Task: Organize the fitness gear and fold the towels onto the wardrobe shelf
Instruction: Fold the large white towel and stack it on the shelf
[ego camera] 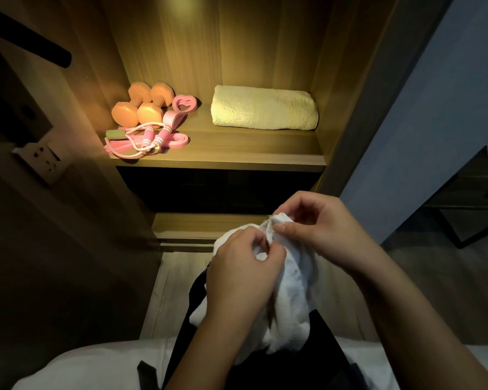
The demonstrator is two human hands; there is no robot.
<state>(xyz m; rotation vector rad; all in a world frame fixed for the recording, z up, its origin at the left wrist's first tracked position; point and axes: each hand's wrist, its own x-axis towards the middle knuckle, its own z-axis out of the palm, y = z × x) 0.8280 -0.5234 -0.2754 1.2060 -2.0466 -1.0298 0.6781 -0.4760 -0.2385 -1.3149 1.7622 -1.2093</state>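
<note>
**Both hands pinch a limp white towel below the lit shelf**

The left hand [245,277] has its fingers curled in, pinching a fold of the white towel [292,305]. Just beside it, the right hand [321,226] clamps the towel's upper corner between thumb and bent fingers. The two hands are almost touching. The rest of the cloth hangs crumpled beneath them, soft and fluffy, draped against dark clothing.

Above and beyond the hands, the wooden wardrobe shelf [223,161] glows under warm light. Straight up from the grip lies a cream towel [264,108], folded into a thick pad of looped terry. Up and to the left of the hands sit two orange dumbbells [141,104] with faceted heads, side by side. In front of them a pink jump rope [146,139] lies coiled, and a pink strap with a heart-shaped end [184,105] touches it. Nothing lies between the hands and the shelf.
</note>
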